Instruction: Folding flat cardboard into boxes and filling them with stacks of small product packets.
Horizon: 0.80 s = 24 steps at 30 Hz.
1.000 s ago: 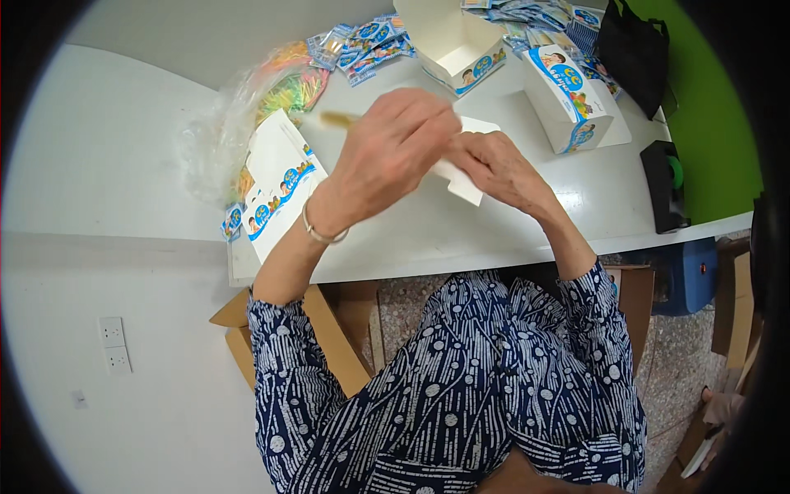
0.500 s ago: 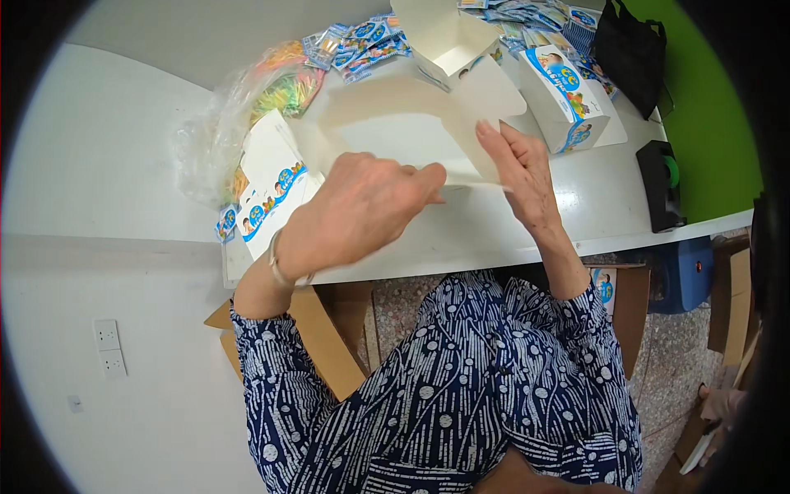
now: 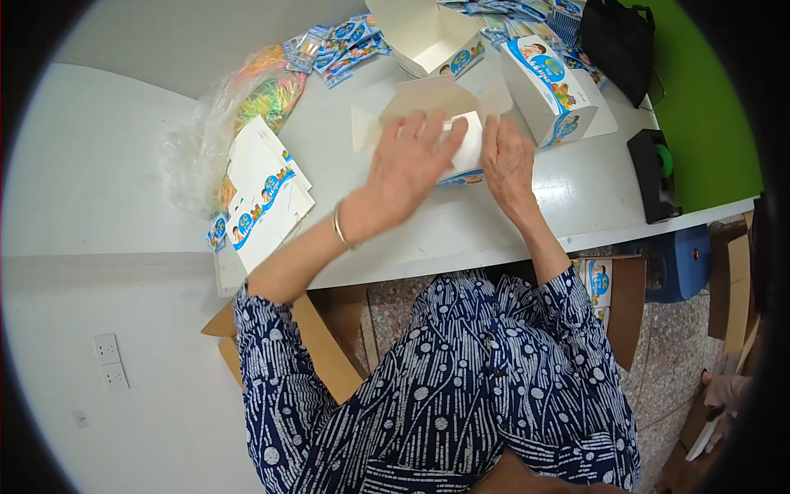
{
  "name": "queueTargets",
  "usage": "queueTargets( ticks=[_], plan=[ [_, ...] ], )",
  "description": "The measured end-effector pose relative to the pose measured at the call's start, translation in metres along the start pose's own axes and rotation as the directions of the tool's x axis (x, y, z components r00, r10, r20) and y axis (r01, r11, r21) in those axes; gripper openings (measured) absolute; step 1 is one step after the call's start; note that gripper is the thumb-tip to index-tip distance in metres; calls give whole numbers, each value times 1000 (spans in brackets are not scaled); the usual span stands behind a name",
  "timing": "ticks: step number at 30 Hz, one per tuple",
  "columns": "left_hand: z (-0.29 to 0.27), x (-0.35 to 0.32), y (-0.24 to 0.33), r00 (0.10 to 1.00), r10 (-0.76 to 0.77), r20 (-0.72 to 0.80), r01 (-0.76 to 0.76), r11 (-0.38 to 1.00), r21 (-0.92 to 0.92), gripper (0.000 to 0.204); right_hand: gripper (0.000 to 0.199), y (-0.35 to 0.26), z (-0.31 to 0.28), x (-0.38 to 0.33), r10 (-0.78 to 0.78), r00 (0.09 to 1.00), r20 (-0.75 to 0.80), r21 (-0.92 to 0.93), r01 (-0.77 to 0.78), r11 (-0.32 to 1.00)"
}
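A white carton stands on the table before me, its flaps folded outward and a blue printed strip showing low on its near side. My left hand reaches over it with fingers spread and flat against the carton, covering part of its opening. At the carton's right edge is my right hand, thumb and fingers closed about the side wall and flap. The fingertips are slightly blurred. Flat printed carton blanks lie in a stack left of my left hand.
An open carton and a standing printed box are behind. Small blue packets lie farther back, beside a clear bag of colourful items. A black tape dispenser and black bag are right. Cardboard boxes sit below.
The carton, held up and blurred before, now rests lower on the table with its flaps spread. My left hand has opened and moved up onto it; my right hand stays at its right side.
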<state>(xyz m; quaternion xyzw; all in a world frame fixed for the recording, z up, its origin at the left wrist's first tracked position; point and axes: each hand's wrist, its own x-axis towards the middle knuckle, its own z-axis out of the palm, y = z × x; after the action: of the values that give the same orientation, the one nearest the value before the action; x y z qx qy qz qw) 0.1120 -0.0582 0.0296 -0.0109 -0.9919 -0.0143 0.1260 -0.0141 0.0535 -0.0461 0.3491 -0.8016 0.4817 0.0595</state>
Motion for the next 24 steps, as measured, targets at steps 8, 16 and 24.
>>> queueTargets(
  ticks=[8,16,24],
  plan=[
    [39,-23,16,989,21,-146,0,990,141,62,36,-5,-12,5,-9,993,117,392,-38,919],
    [46,-26,19,998,25,-59,-28,998,-49,47,47,-16,-10,28,68,918,391,417,-243,876],
    [13,-34,40,989,-22,-144,29,998,47,45,27,2,21,36,-92,948,306,-235,169,957]
  ],
)
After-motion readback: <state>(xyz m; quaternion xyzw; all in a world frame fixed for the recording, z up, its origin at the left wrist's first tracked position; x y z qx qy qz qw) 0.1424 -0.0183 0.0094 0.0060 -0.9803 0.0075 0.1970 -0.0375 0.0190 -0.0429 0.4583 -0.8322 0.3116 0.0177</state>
